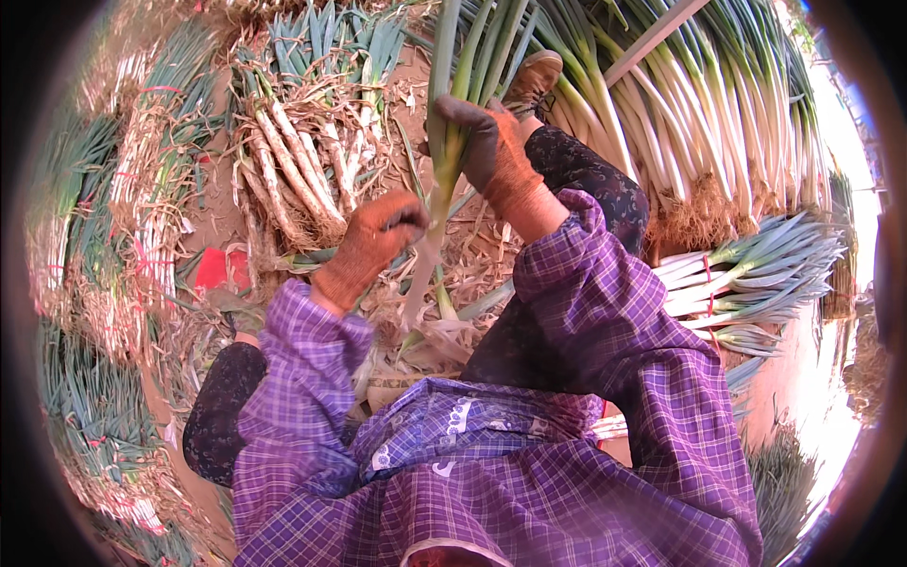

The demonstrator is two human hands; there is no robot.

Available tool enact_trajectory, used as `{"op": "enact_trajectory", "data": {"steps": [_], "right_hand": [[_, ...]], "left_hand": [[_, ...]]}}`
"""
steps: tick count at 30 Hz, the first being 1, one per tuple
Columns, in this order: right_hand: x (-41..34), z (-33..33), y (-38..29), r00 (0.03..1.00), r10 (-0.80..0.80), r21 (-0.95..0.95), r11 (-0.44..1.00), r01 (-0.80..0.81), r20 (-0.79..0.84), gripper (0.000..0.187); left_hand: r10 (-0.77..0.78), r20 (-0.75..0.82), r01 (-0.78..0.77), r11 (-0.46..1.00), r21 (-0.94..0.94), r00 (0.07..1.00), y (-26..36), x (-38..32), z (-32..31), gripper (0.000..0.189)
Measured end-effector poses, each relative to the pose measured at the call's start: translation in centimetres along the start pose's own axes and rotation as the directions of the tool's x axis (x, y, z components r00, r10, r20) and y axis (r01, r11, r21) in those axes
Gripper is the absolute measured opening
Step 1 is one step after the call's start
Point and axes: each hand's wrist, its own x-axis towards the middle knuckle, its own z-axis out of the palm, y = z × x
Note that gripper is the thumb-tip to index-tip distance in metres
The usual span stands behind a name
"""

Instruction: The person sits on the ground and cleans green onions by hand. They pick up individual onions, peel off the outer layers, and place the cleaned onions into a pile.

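My right hand (489, 145), in an orange knit glove with a dark palm, is closed around the green leaves of a large scallion (441, 186) near the top centre. The stalk hangs down between my hands. Lower and to the left, my left hand (386, 237), in a matching glove, has curled fingers close to the stalk; whether they pinch anything is not clear. A pale, blurred strip of outer skin (419, 280) hangs below the stalk. Peeled skins (439, 340) lie in a heap between my legs.
Unpeeled scallions (290, 166) with dry leaves lie ahead to the left. Clean white-stemmed scallions (680, 135) are laid out at the upper right, above a bundle with red ties (708, 283). Tied bundles (149, 205) line the far left. A red object (221, 269) lies on the ground.
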Motion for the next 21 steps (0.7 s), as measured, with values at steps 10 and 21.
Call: {"op": "enact_trajectory", "data": {"steps": [10, 21], "right_hand": [[6.4, -4.7, -1.9, 0.982, 0.131, 0.112, 0.987, -0.115, -0.139, 0.035], [3.1, -1.6, -0.6, 0.948, 0.242, 0.167, 0.963, -0.21, -0.205, 0.037]], "left_hand": [[-0.853, 0.322, 0.304, 0.461, 0.833, 0.411, -10.9, -23.5, -5.6, 0.02], [-0.165, -0.349, 0.277, 0.912, 0.304, 0.923, -0.6, -6.1, -0.5, 0.05]]}}
